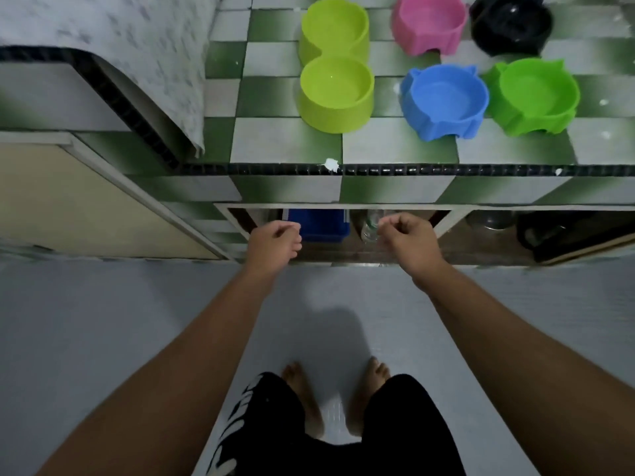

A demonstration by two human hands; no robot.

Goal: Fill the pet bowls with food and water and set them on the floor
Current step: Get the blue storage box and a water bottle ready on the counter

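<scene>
Several empty pet bowls stand on the green-and-white tiled counter (395,146): a lime double bowl (335,63), a pink bowl (429,22), a black bowl (512,24), a blue bowl (445,101) and a green bowl (536,96). My left hand (275,242) and my right hand (409,240) are held out below the counter's front edge, before an open shelf. Both have their fingers curled in with nothing in them. A clear bottle (369,230) stands in the shelf just left of my right hand.
A blue box (319,225) sits in the shelf between my hands. Dark pots (549,231) fill the shelf at the right. A patterned cloth (120,39) hangs over the counter at the left, above a beige cabinet door (86,204). My bare feet (336,396) stand on the pale floor.
</scene>
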